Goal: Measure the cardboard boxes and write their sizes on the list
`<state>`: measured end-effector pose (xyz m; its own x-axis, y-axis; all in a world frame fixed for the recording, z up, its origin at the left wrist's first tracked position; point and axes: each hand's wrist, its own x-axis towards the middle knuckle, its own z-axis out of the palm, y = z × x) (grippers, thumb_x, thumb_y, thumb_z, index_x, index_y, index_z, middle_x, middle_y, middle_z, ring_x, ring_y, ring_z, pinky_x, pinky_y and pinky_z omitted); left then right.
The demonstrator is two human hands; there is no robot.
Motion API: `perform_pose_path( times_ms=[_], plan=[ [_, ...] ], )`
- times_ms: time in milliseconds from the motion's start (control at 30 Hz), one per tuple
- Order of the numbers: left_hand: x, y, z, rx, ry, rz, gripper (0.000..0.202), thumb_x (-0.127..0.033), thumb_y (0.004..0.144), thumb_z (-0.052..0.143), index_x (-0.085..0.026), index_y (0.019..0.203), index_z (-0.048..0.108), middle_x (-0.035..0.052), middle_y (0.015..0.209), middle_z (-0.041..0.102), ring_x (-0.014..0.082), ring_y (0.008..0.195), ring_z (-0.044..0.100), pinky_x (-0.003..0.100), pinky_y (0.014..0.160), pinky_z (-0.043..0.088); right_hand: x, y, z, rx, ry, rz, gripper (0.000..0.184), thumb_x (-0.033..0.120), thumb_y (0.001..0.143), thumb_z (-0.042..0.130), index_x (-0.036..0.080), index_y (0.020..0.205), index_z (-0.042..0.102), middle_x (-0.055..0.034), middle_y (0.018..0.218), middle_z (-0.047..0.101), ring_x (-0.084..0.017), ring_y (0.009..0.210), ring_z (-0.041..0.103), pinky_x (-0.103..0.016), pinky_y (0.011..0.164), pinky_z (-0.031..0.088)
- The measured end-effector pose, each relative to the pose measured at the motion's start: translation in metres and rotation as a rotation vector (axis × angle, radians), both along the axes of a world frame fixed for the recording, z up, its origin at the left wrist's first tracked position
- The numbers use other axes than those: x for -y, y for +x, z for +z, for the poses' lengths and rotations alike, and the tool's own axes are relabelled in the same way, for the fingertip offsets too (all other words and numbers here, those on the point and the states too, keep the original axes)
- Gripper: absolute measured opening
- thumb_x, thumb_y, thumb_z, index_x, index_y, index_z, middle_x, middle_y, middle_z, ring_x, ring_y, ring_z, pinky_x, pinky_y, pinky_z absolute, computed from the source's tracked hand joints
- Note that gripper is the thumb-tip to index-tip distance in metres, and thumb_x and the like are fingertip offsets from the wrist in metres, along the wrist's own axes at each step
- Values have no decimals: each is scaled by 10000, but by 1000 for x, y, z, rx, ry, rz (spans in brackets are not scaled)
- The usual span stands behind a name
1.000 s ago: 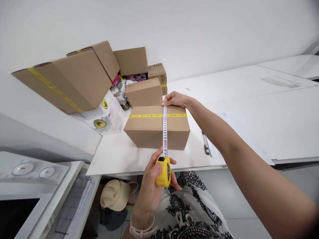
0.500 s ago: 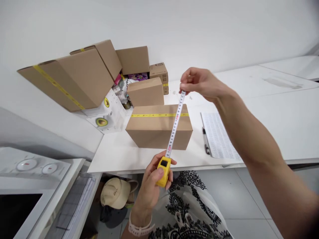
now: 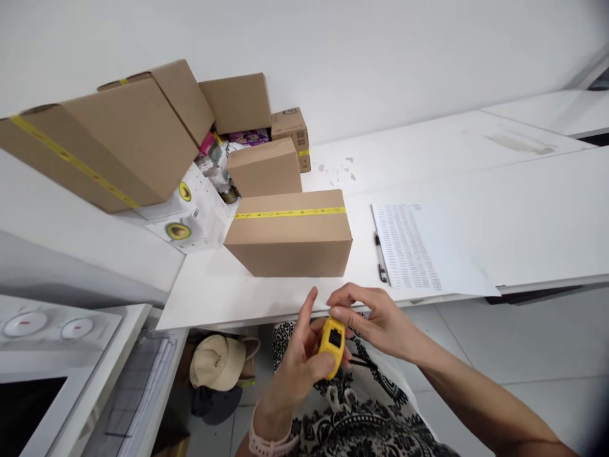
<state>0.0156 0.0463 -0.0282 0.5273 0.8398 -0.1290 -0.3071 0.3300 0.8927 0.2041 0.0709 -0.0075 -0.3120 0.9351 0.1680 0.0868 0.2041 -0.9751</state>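
My left hand [image 3: 299,368] is wrapped round a yellow tape measure [image 3: 333,348], its thumb on the near end of the case and its index finger stretched forward. At the far end of the case, the fingertips of my right hand [image 3: 373,317] pinch together where the blade comes out. No length of blade shows outside the case. Just beyond my hands, a taped cardboard box [image 3: 290,251] lies on the white table [image 3: 209,298]. A printed sheet [image 3: 409,247] rests to its right, with a black-and-clear pen [image 3: 380,257] along its left edge.
Behind the taped box stand a smaller cardboard box [image 3: 266,170] and several other cartons. Large boxes [image 3: 114,139] sit on white avocado-print cartons [image 3: 190,216] at left. A white appliance with dials [image 3: 57,327] is at lower left, and a beige cap [image 3: 219,363] lies under the table.
My right hand has come down and back from above the box to the tape measure. The white blade stretched between my hands has gone back into the case. The view has shifted slightly.
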Motion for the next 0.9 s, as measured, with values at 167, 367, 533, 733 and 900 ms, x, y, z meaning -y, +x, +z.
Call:
perform_pose_path(
  times_ms=[167, 367, 533, 733, 900],
  plan=[
    [-9, -21, -14, -359, 147, 406, 1033, -354, 838, 772, -316, 1646, 128, 76, 1135, 657, 177, 850, 652, 296, 738, 524, -9, 30, -22, 156, 84, -203, 169, 413, 960, 616, 313, 1065, 703, -53, 1005, 752, -223, 904, 705, -423, 741, 590],
    [-69, -94, -32, -1306, 404, 877, 995, -390, 808, 732, -146, 1620, 212, 200, 1379, 567, 359, 1219, 591, 501, 1044, 455, -35, 104, -61, 623, -15, -864, 186, 391, 898, 571, 240, 804, 623, -69, 853, 730, -237, 728, 648, -415, 727, 482],
    [-109, -127, -54, -1558, 505, 782, 850, -346, 836, 666, -59, 1564, 333, 256, 1351, 580, 406, 1274, 545, 533, 1076, 418, -59, 107, -82, 966, -129, -704, 329, 508, 909, 521, 203, 990, 615, -110, 962, 732, -255, 753, 644, -335, 599, 367],
    [-131, -135, -67, -1600, 571, 688, 758, -370, 925, 596, -12, 1543, 341, 289, 1329, 575, 406, 1280, 522, 556, 1079, 414, -86, 99, -83, 1204, -143, -487, 377, 197, 925, 424, 118, 1255, 588, -181, 1069, 727, -289, 840, 656, -349, 631, 328],
    [-117, -121, -65, -1475, 720, 883, 716, -388, 937, 576, -25, 1510, 346, 317, 1493, 439, 417, 1424, 384, 608, 1170, 294, -84, 111, -87, 1100, -111, -434, 454, 95, 856, 390, 122, 1253, 608, -166, 1027, 722, -284, 855, 645, -358, 680, 358]
  ],
)
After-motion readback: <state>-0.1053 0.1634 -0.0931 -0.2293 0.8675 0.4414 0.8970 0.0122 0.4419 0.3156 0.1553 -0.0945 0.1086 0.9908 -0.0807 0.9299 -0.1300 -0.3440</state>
